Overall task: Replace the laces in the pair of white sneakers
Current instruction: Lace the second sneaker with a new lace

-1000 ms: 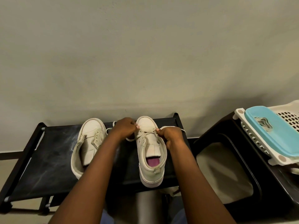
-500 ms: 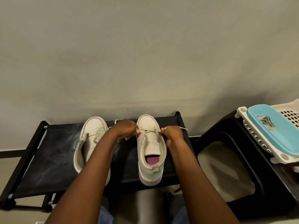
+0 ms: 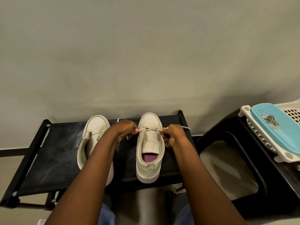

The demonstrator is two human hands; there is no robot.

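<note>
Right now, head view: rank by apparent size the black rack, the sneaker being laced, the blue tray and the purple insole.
1. black rack
2. sneaker being laced and blue tray: look alike and the tray is cut by the frame edge, so unranked
3. purple insole

No text, label, brand or number is showing legibly anywhere in view; the pale panel on the tongue of the laced sneaker (image 3: pixel 150 144) is looking too blurred to tell whether it is carrying any mark
</note>
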